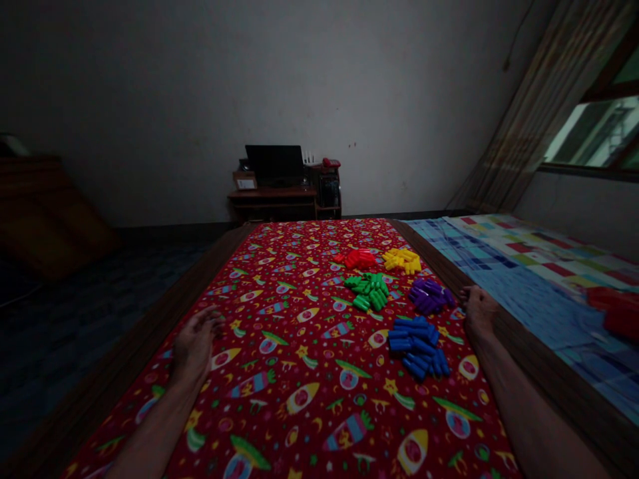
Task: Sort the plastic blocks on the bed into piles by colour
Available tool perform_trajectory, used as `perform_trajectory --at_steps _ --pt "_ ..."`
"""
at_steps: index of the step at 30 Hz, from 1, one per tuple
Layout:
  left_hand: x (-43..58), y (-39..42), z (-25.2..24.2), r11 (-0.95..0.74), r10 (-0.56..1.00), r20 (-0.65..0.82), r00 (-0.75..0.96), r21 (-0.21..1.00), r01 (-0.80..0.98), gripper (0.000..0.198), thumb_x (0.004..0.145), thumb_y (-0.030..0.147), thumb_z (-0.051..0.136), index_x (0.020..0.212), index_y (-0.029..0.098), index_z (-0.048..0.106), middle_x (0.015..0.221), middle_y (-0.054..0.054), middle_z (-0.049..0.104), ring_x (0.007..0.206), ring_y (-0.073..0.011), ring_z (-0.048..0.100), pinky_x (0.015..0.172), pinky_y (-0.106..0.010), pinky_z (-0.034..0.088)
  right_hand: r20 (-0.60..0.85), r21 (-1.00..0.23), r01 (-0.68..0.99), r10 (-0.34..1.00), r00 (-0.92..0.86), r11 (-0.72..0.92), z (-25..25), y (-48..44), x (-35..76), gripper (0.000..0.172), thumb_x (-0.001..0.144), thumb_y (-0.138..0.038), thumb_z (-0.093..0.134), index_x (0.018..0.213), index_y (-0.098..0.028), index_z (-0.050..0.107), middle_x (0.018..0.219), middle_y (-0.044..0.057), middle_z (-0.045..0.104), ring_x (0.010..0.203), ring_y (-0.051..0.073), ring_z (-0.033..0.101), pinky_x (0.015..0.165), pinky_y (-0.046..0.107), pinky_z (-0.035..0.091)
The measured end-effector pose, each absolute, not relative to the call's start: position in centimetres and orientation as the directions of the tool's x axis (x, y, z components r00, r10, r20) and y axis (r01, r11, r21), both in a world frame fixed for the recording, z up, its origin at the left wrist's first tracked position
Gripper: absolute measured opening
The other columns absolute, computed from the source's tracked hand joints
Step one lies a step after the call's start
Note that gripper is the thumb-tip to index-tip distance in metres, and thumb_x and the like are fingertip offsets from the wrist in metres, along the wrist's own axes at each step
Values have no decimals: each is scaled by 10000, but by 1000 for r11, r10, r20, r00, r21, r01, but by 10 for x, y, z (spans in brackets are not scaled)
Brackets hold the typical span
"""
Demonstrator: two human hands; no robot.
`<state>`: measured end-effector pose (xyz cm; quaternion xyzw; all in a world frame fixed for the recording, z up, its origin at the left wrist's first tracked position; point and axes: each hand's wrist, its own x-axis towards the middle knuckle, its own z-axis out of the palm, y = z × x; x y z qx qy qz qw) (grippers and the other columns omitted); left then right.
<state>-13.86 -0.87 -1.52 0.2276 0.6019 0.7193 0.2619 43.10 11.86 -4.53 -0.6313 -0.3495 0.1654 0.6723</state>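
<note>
My left hand (197,336) rests on the left side of a red cloth (299,362) printed with rockets and stars. Its fingers are loosely bent and somewhat apart, with nothing seen in them. On the cloth's right edge lies my right hand (480,307), fingers half curled and holding nothing visible. Just left of it is a pile of purple tube-like pieces (430,296). Similar pieces lie in separate piles: blue pieces (418,346) nearest me, green pieces (368,291) farther in, red pieces (360,259) and yellow pieces (402,260) at the back.
The cloth covers a long table with dark wooden edges (529,332). A bed with a blue and patchwork cover (492,279) adjoins on the right. Beyond the far end stands a desk (272,194) with a monitor (274,163). A wooden cabinet (44,213) is at the left.
</note>
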Motion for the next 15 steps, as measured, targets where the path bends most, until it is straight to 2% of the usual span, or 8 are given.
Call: perform_trajectory --at_steps 6,15 --pt "-137 -9 -14 -153 649 10 -761 981 -118 247 559 102 609 800 157 604 706 26 585 586 -83 543 511 -165 412 230 -971 209 659 716 113 -44 119 431 280 753 -408 477 686 -177 620 637 14 633 572 136 581 518 242 430" --pt "-135 -10 -11 -152 641 -8 -768 979 -137 245 558 101 606 797 156 595 700 33 583 571 -70 534 522 -163 412 252 -966 219 666 702 135 -42 116 429 324 748 -470 478 677 -179 602 622 27 637 557 153 584 499 257 415"
